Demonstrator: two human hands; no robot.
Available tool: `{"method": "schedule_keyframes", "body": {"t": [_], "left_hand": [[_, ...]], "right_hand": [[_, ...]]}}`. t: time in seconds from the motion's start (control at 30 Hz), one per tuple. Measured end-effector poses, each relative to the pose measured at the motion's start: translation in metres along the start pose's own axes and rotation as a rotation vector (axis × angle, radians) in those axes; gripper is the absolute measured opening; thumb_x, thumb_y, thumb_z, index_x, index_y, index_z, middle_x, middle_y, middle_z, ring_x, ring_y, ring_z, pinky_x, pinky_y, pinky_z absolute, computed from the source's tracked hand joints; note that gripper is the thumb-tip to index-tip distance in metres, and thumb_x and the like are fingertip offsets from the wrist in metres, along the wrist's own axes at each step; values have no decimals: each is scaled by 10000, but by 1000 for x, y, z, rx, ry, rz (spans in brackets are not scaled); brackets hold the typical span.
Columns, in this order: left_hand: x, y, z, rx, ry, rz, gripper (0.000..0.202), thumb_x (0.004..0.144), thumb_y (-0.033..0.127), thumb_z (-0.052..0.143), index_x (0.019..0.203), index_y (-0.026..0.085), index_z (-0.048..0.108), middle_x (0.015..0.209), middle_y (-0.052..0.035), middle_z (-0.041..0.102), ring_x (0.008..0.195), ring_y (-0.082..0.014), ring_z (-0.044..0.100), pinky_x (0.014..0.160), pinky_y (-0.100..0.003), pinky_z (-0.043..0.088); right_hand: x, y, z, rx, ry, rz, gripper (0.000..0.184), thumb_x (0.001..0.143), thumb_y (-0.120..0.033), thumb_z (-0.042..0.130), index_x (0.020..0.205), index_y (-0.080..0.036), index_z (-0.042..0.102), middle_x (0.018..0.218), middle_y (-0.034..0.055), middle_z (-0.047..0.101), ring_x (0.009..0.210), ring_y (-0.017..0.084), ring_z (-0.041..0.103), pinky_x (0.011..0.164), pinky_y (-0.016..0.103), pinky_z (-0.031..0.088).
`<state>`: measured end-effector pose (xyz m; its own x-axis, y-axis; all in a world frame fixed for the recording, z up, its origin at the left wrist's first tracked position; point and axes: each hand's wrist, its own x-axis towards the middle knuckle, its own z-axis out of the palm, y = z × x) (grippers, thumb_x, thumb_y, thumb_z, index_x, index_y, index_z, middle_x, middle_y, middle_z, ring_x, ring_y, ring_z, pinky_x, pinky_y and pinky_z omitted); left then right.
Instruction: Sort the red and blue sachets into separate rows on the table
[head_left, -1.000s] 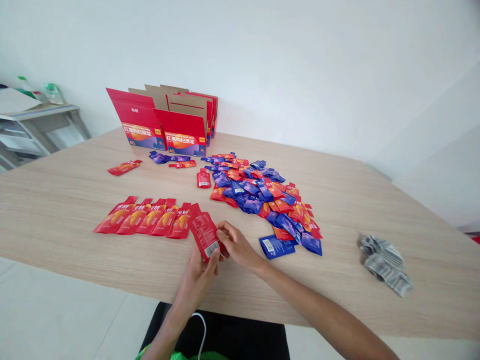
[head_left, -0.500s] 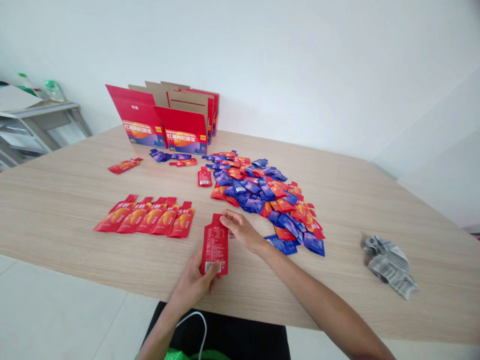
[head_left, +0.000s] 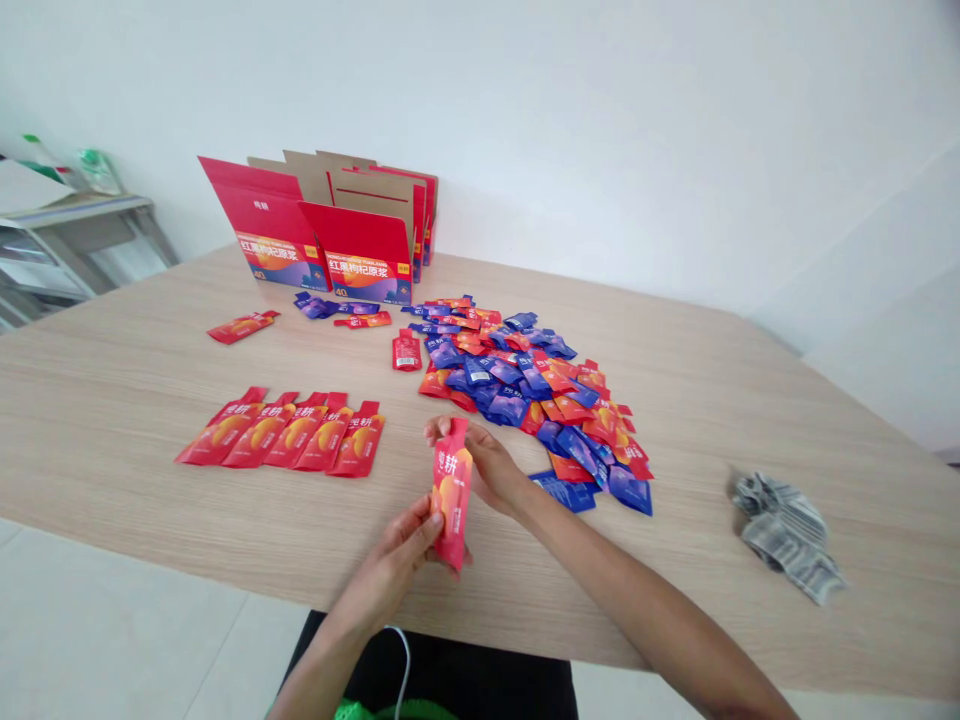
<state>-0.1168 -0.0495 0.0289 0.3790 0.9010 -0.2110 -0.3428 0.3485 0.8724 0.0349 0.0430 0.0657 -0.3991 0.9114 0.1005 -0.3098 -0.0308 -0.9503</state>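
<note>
Your left hand [head_left: 397, 570] pinches the lower end of a red sachet [head_left: 452, 495] and your right hand [head_left: 491, 470] grips its top. Both sets of fingers are closed on it and hold it nearly upright over the bench [head_left: 150, 500]. Left of your fingers, a row of red sachets [head_left: 285, 437] lies flat. Just beyond your right fingers sprawls a pile of red and blue sachets [head_left: 525, 380]. Farther back and to the left stand open red boxes [head_left: 330, 240]. A striped cloth [head_left: 787, 535] lies well off to the right.

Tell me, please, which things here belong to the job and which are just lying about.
In use: red foil sachet in left hand and right hand; row of red sachets; pile of red and blue sachets; red cardboard boxes.
Lying about: crumpled grey striped cloth.
</note>
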Motion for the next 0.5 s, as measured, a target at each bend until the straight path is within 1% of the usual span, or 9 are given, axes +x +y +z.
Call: {"method": "schedule_keyframes", "body": {"t": [0.03,0.1,0.13,0.17,0.23,0.3,0.33,0.43,0.5], "left_hand": [[1,0,0,6,4,-11,630,825,687,761,1147,161,633,744,-3,648,622,-161,657,504,-244,506],[5,1,0,40,43,-20,670,804,735,748,1149,188,570,682,37,633,489,-151,630,372,-218,432],[7,1,-1,72,69,-23,689,791,764,736,1135,200,544,644,54,625,439,-152,614,336,-212,406],[8,0,-2,109,95,-23,700,782,789,722,1117,207,525,603,64,620,408,-157,606,321,-213,399],[9,-1,-3,196,142,-16,707,779,823,688,1088,215,502,524,64,617,363,-169,589,313,-216,393],[8,-1,-4,281,184,-8,695,798,833,652,1080,215,502,461,54,610,308,-161,534,308,-210,356],[7,-1,-4,318,210,-1,680,811,827,639,1076,215,509,444,52,605,283,-151,497,307,-207,329],[5,-2,-9,445,282,50,575,866,765,620,1040,222,550,446,68,581,272,-136,452,335,-220,312],[5,-2,-14,585,344,110,477,910,691,602,1019,227,581,496,60,597,315,-156,501,384,-251,368]], "right_hand": [[0,-1,-2,-31,-2,15,561,776,-803,690,849,-250,628,979,75,671,981,261,609,899,383,479],[1,-2,-6,-74,17,59,646,841,-866,527,880,-240,684,952,91,697,994,277,637,863,385,505],[3,-2,-9,-97,31,77,701,861,-889,453,894,-236,707,923,92,704,974,277,651,829,377,515],[4,-2,-12,-132,40,90,735,868,-900,423,907,-232,726,893,89,709,939,271,662,793,365,520],[8,0,-18,-242,42,104,710,845,-884,516,922,-220,755,836,72,713,834,244,668,724,335,511],[11,3,-24,-363,39,106,619,808,-804,670,919,-204,775,792,52,714,730,207,646,670,305,487],[13,5,-27,-409,40,101,586,801,-767,709,914,-197,783,776,44,714,696,192,632,649,292,474],[17,12,-34,-496,30,63,542,839,-716,699,881,-185,798,751,30,711,651,163,594,603,264,430],[20,17,-38,-567,15,61,525,848,-693,701,856,-178,802,692,10,680,601,139,539,564,249,381]]}}
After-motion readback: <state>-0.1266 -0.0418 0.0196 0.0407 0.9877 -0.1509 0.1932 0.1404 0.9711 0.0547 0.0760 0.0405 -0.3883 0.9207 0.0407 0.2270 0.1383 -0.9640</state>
